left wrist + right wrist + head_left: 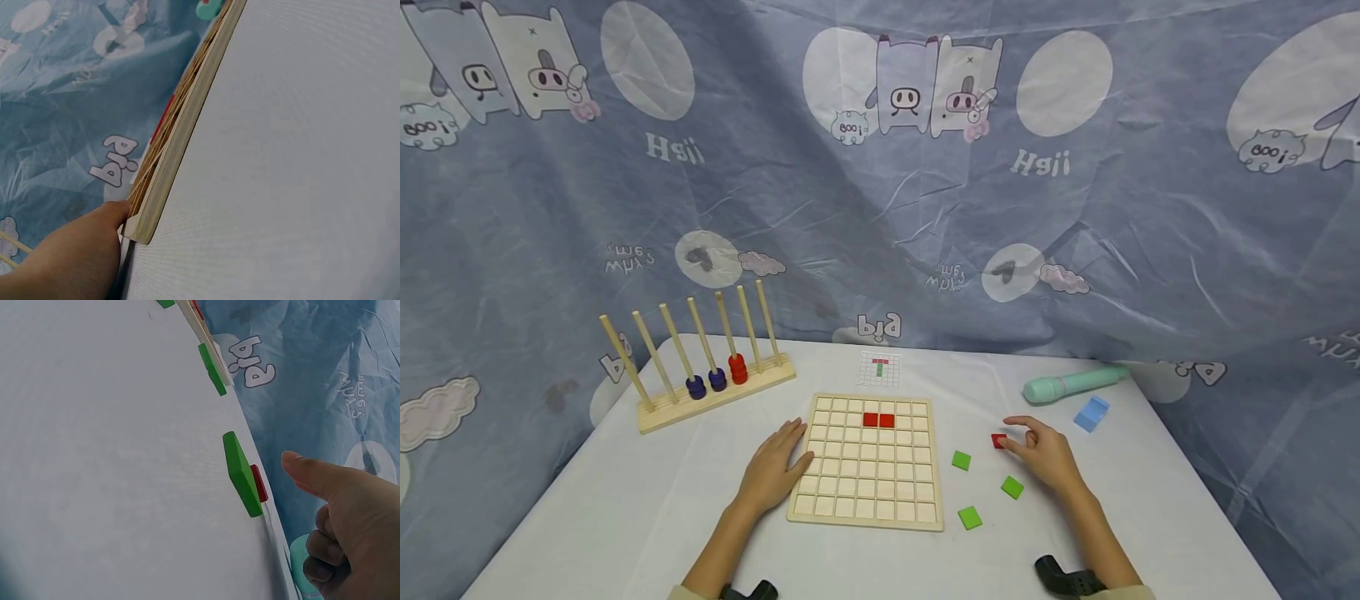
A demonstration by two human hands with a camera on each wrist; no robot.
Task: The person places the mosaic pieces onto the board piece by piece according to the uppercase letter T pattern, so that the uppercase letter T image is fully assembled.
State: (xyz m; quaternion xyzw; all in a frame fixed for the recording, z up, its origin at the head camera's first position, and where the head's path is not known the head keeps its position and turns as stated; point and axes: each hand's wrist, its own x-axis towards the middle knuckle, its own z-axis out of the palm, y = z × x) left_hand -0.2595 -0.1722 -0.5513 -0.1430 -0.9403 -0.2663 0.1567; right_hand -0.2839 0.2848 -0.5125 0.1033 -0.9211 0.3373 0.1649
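Observation:
A wooden grid board (865,527) lies on the white table, with two red tiles (878,420) side by side in its upper part. Against the board's left edge rests my left hand (772,468), fingers fairly straight and thumb on the rim; its thumb also shows at the board in the left wrist view. My right hand (1047,454) is over a loose red tile (997,440), thumb and index finger spread apart. The thumb tip overlaps that tile in the head view; whether it touches, I cannot tell. Several green tiles (961,460) lie between the board and this hand.
A small card (879,368) with a coloured grid pattern lies behind the board. On the left stands a wooden peg rack (715,403) with blue and red beads. At the right back are a mint-green cylinder (1067,386) and blue tiles (1091,413). A patterned cloth hangs behind.

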